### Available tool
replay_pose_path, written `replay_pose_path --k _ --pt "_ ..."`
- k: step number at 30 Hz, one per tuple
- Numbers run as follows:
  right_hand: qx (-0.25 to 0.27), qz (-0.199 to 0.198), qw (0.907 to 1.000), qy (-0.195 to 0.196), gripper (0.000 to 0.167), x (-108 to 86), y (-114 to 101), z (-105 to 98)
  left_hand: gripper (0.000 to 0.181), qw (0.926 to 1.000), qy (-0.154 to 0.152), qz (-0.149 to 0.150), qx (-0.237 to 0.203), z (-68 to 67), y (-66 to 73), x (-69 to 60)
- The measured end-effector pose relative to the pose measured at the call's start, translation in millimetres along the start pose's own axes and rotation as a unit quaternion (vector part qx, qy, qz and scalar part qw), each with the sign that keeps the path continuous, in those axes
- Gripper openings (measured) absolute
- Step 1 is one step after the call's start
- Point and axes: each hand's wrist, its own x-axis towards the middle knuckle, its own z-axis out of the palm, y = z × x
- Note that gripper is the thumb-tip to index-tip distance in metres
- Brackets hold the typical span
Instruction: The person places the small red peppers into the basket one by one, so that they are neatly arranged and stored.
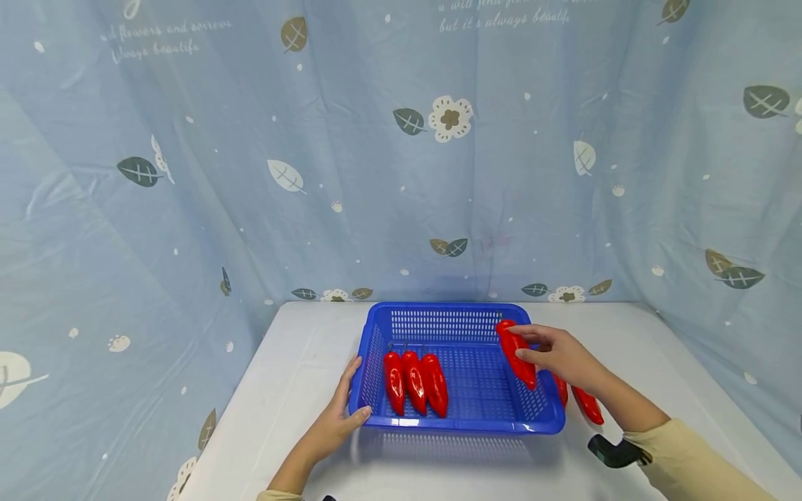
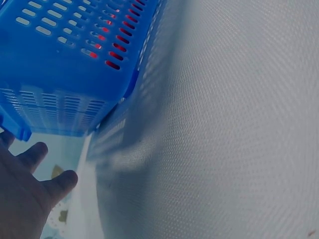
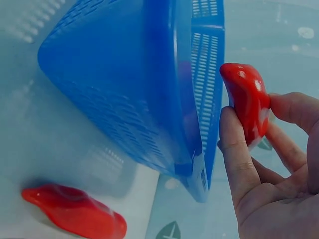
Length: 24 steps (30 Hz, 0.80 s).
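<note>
My right hand (image 1: 557, 353) pinches a red pepper (image 1: 517, 356) between thumb and fingers above the right end of the blue basket (image 1: 464, 426). In the right wrist view, that pepper (image 3: 247, 99) is held beside the basket rim (image 3: 174, 89) by the hand (image 3: 279, 174). Three red peppers (image 1: 414, 383) lie side by side in the basket's left part. My left hand (image 1: 335, 421) rests at the basket's left edge, fingers spread along the rim; the left wrist view shows part of this hand (image 2: 25, 189) next to the basket (image 2: 55, 64).
Outside the basket on the right, a red pepper (image 1: 587, 405) lies on the white table (image 1: 401, 473), with another partly hidden behind the rim. A blue patterned curtain (image 1: 376, 174) hangs behind and at the sides.
</note>
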Motion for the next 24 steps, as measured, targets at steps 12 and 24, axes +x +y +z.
replay_pose_path --k 12,24 --pt "0.016 -0.007 0.9998 -0.006 0.055 19.0 -10 10 0.089 1.0000 0.004 -0.007 0.003 -0.4 0.2 -1.5" --pt "0.031 -0.019 0.9992 -0.018 0.052 30.4 -11 14 0.089 1.0000 0.001 -0.004 0.006 0.4 1.2 -0.5"
